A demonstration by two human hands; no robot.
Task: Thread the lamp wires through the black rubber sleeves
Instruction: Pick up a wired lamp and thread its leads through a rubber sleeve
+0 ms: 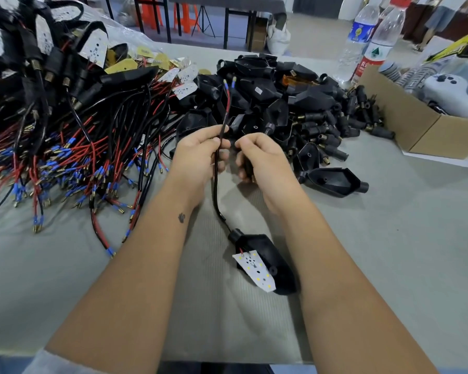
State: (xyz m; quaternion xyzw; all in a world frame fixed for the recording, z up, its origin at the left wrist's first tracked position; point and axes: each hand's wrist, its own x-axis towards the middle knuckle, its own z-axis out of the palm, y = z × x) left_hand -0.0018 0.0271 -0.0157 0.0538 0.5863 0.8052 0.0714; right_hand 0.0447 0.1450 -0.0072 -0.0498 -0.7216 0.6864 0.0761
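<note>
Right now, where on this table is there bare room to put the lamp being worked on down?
Bare grey table shows right of the right hand, between the lone black housing and the near edge. A smaller patch lies near-left, below the wire pile. The far middle is crowded with the housing heap; the cardboard box fills the far right.

Even, soft indoor light; faint shadows, wide-angle bending at edges, slight blur.
</note>
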